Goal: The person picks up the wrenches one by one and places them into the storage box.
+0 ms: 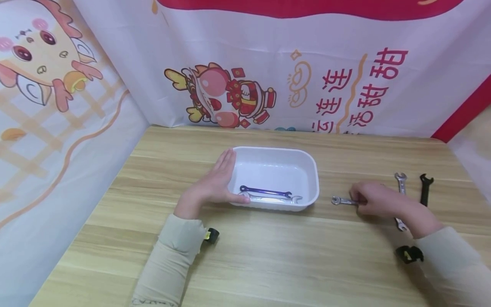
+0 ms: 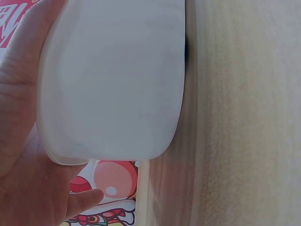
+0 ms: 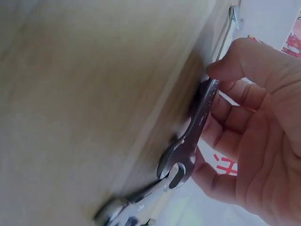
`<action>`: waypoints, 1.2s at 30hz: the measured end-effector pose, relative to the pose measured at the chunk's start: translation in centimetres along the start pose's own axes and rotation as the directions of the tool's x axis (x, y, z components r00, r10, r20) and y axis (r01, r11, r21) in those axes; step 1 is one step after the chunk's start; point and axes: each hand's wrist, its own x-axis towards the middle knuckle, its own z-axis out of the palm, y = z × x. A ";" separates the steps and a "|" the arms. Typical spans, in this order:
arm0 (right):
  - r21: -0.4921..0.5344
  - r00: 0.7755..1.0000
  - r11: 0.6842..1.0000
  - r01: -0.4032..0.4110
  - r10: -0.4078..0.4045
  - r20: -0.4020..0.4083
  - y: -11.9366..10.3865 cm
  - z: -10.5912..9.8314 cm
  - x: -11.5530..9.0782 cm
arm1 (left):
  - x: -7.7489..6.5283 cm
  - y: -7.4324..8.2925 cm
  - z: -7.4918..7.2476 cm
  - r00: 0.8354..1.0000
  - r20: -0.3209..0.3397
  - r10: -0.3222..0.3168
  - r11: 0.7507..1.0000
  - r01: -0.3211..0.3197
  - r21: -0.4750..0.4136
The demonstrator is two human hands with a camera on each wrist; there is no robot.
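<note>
My left hand (image 1: pixel 215 181) rests against the left end of the white tray (image 1: pixel 315 170), fingers straight along the wall and thumb over the front rim. In the left wrist view the palm and fingers lie along the rim. A purple-blue wrench (image 1: pixel 265 191) and a silver wrench (image 1: pixel 274 199) lie in the tray. Right of the tray, my right hand (image 1: pixel 381 200) pinches a silver wrench (image 1: pixel 345 201) low over the table; one end points toward the tray. In the right wrist view the thumb presses on the held wrench (image 3: pixel 203 110), and its forked end shows.
Right of the right hand, another silver wrench (image 1: pixel 400 183) and a black wrench (image 1: pixel 425 189) lie on the wooden table (image 1: pixel 291 256), partly hidden by that hand and forearm. A printed cloth (image 1: pixel 238 38) hangs behind the table's back edge.
</note>
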 end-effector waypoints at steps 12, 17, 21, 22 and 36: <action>0.063 0.998 0.998 0.023 -0.026 0.050 1.1 -0.8 -0.2 | 0.0 0.0 -0.1 1.000 -0.004 -0.006 1.000 0.006 -0.008; 0.067 0.997 0.997 0.024 -0.028 0.066 1.3 -1.0 -0.2 | -0.1 0.0 0.0 1.000 -0.007 -0.013 1.000 0.013 -0.015; 0.076 0.997 0.997 0.034 -0.039 0.070 1.3 -1.1 -0.3 | -0.1 0.1 0.0 1.000 -0.009 -0.016 1.000 0.016 -0.013; 0.079 0.997 0.996 0.037 -0.042 0.070 1.3 -1.1 -0.4 | -0.1 0.1 0.0 1.000 -0.008 -0.016 1.000 0.015 -0.011; 0.144 0.998 0.989 0.028 -0.036 0.048 1.8 -1.1 -0.8 | -0.1 0.0 0.1 1.000 -0.005 -0.017 1.000 0.017 -0.015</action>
